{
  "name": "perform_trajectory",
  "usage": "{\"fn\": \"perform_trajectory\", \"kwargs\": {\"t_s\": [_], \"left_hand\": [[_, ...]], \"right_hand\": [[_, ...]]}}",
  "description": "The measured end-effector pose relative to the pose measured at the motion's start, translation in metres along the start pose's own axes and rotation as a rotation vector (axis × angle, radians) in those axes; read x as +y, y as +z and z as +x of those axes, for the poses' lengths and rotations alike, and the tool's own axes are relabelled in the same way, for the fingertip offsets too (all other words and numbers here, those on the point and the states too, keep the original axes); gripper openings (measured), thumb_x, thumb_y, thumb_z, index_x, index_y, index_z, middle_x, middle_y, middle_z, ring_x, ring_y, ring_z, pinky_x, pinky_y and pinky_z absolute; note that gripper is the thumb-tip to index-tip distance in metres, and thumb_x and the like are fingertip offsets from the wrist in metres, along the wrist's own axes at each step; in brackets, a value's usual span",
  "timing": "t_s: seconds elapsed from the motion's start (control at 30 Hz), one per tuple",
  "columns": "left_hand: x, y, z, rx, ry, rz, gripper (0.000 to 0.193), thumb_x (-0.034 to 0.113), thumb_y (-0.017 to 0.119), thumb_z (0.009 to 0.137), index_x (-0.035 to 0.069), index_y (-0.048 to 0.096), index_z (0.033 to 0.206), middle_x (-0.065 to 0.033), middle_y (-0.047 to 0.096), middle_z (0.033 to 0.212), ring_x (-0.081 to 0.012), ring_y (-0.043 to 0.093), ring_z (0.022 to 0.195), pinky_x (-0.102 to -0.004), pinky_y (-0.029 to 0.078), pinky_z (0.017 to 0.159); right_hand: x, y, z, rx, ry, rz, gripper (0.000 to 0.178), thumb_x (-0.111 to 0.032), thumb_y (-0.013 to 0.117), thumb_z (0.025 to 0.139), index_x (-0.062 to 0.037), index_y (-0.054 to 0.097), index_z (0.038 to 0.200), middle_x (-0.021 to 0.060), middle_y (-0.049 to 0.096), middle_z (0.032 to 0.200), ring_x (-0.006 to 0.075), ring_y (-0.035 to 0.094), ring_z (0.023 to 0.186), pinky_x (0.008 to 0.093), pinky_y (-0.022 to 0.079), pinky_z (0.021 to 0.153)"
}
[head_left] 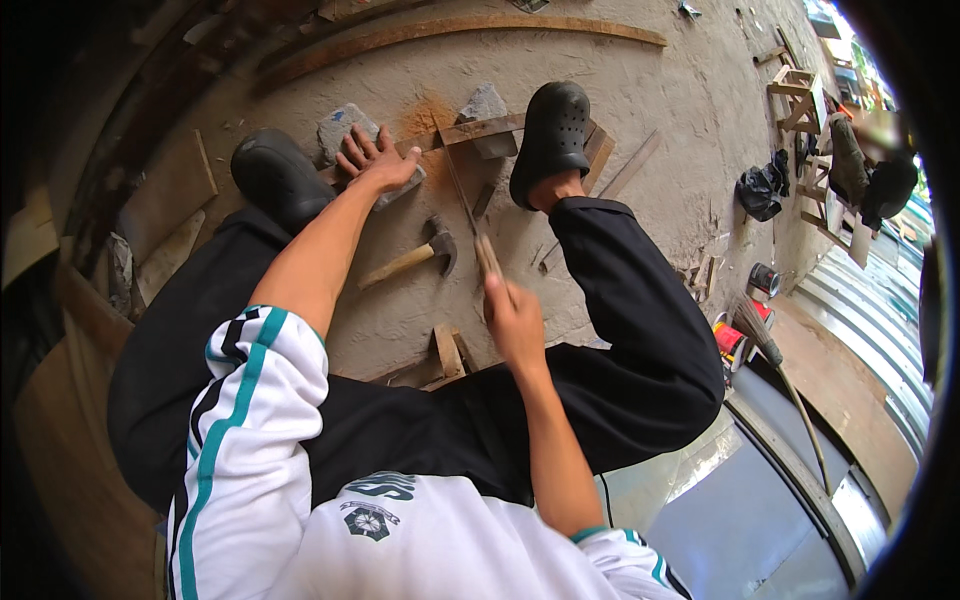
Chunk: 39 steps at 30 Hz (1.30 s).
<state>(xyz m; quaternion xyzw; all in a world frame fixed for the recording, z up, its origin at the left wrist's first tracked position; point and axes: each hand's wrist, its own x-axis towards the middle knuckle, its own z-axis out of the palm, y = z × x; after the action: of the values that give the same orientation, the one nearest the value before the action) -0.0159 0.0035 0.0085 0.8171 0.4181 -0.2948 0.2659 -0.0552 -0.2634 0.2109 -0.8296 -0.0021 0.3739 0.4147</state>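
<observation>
My left hand [375,163] lies with its fingers spread over a narrow wooden board [430,140], pressing on it beside a grey block. In my right hand [515,318] is the wooden handle of a handsaw [460,185], gripped with the fingers wrapped round it. The thin blade runs away from me and meets the board at its middle. Orange-brown sawdust [428,115] is scattered round that spot. My right shoe [556,130] rests over the board's right part. Rough grey concrete chunks [343,128] stand next to the board.
A claw hammer [405,263] with a wooden handle lies on the floor between my legs. A long wooden strip [460,27] lies farther off. To the right are a black plastic bag [763,187], paint cans [733,340], a broom [790,385] and a small wooden stool [793,85].
</observation>
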Motion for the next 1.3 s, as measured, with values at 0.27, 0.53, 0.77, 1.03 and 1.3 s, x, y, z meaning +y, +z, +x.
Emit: {"fn": "perform_trajectory", "kwargs": {"t_s": [0.27,0.53,0.77,1.03,1.3], "left_hand": [[-0.010,-0.004,0.000,0.024,-0.021,0.003,0.093,0.068,0.038,0.090,0.015,0.000,0.156,-0.0235,-0.024,0.157,-0.0413,-0.027,0.143,-0.0620,-0.016,0.109],[0.005,-0.005,-0.012,-0.043,-0.004,-0.016,0.090,0.065,0.036,0.092,0.016,-0.004,0.156,-0.0220,-0.027,0.156,-0.0405,-0.030,0.142,-0.0610,-0.018,0.109],[-0.006,-0.008,-0.010,-0.013,-0.035,0.005,0.089,0.064,0.036,0.093,0.015,-0.003,0.156,-0.0217,-0.027,0.156,-0.0400,-0.029,0.142,-0.0611,-0.017,0.109],[0.000,-0.004,-0.009,-0.036,0.006,-0.007,0.089,0.065,0.035,0.093,0.015,-0.002,0.156,-0.0222,-0.027,0.156,-0.0415,-0.030,0.141,-0.0622,-0.017,0.109],[0.005,0.000,-0.012,-0.036,0.022,-0.021,0.088,0.063,0.035,0.094,0.015,-0.003,0.156,-0.0229,-0.027,0.156,-0.0415,-0.030,0.141,-0.0614,-0.017,0.109]], "right_hand": [[-0.024,-0.018,-0.032,-0.067,0.102,0.081,0.049,-0.035,0.051,0.099,0.0015,0.048,0.066,0.0023,0.045,0.056,0.0117,0.038,0.056,0.0332,0.033,0.052],[-0.011,0.005,0.039,0.002,0.030,-0.006,0.051,-0.037,0.050,0.098,0.0052,0.051,0.070,0.0129,0.048,0.056,0.0181,0.044,0.056,0.0388,0.037,0.056],[-0.032,-0.012,-0.040,-0.008,0.052,-0.058,0.051,-0.037,0.049,0.098,0.0070,0.053,0.074,0.0230,0.048,0.060,0.0244,0.048,0.054,0.0424,0.040,0.059],[-0.008,0.007,0.009,0.013,-0.057,-0.050,0.050,-0.036,0.049,0.098,0.0056,0.053,0.072,0.0202,0.045,0.058,0.0223,0.046,0.054,0.0426,0.040,0.058],[0.008,0.015,0.042,0.113,-0.173,-0.058,0.053,-0.038,0.049,0.100,-0.0012,0.048,0.062,0.0000,0.042,0.052,0.0100,0.038,0.051,0.0326,0.030,0.048]]}}
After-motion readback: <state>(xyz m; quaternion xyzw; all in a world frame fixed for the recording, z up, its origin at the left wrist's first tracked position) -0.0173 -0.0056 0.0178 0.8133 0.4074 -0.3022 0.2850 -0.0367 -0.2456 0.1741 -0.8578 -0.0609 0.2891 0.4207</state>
